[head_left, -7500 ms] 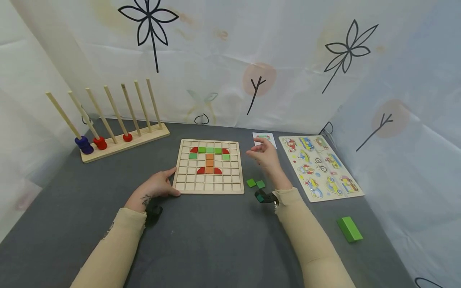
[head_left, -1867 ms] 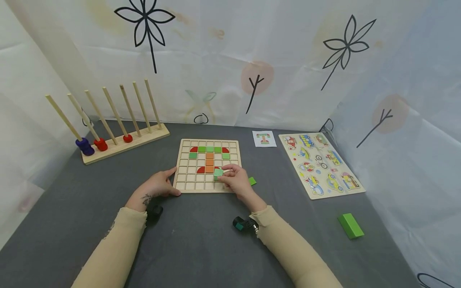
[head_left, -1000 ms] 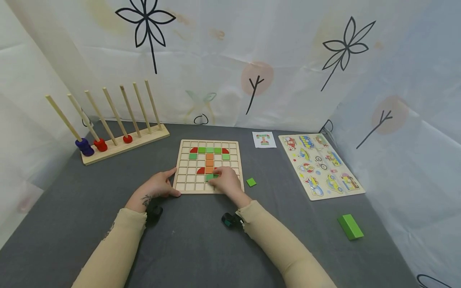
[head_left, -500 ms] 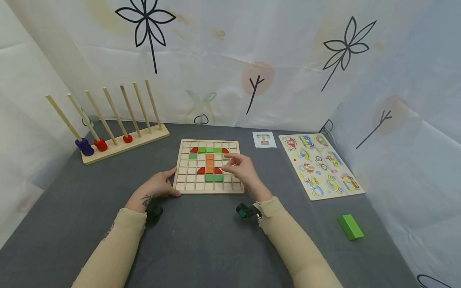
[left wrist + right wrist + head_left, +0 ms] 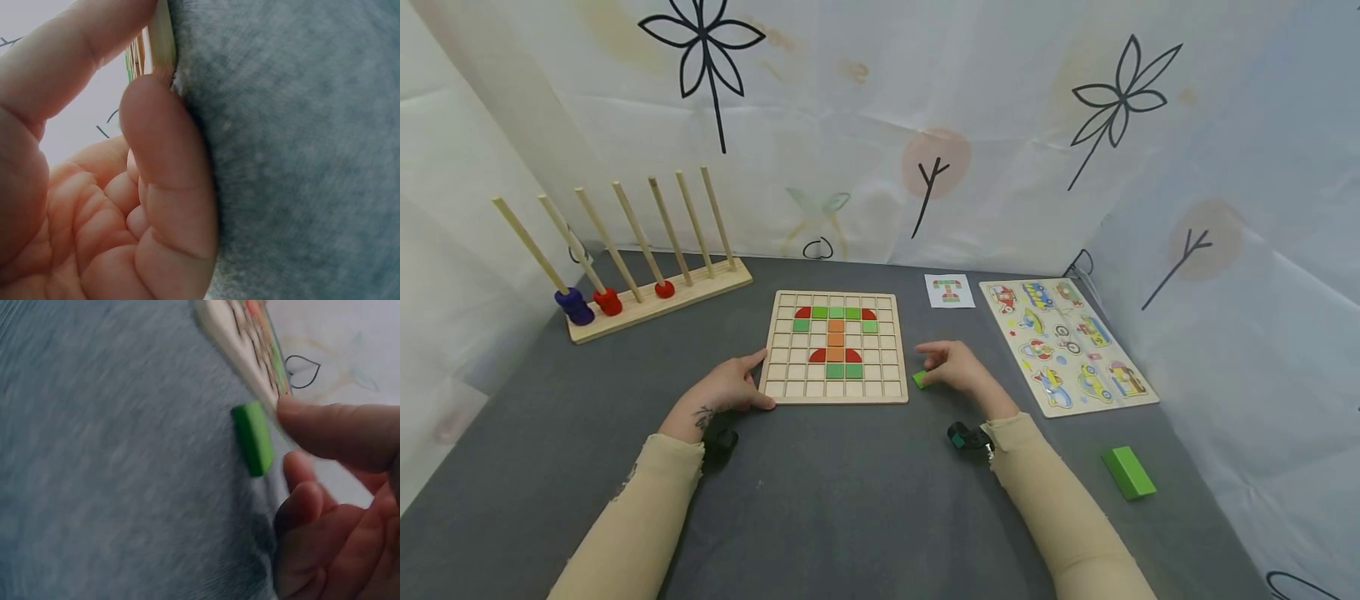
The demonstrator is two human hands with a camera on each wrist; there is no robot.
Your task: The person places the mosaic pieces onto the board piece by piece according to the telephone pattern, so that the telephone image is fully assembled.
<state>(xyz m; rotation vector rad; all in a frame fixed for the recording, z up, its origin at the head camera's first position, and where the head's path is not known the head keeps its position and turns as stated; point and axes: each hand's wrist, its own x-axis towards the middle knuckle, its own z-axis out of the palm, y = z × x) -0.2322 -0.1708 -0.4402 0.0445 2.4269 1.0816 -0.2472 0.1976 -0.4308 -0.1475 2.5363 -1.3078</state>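
Note:
A wooden grid board (image 5: pixel 880 389) lies mid-table, with red quarter-round, green and orange square tiles set in its cells. At its left edge, my left hand (image 5: pixel 730 387) touches the board with extended index finger and thumb; the left wrist view shows the thumb (image 5: pixel 175 162) along the table against the board's side. To the right of the board a loose green square tile (image 5: pixel 918 380) lies on the cloth. My right hand (image 5: pixel 958 369) is over it, index finger extended. In the right wrist view the green tile (image 5: pixel 254 439) appears apart from the fingers, which hold nothing.
A small pattern card (image 5: pixel 950 291) lies behind the right hand. A picture puzzle board (image 5: pixel 1037 367) is to the right, with a green block (image 5: pixel 1129 472) in front of it. At the back left stands a wooden peg rack (image 5: pixel 700 282) with blue and red beads.
Two green tiles now sit in the board below the lower red-orange row. My right hand has moved from over the board, rightward to the loose tile. The left hand stays at the board's edge.

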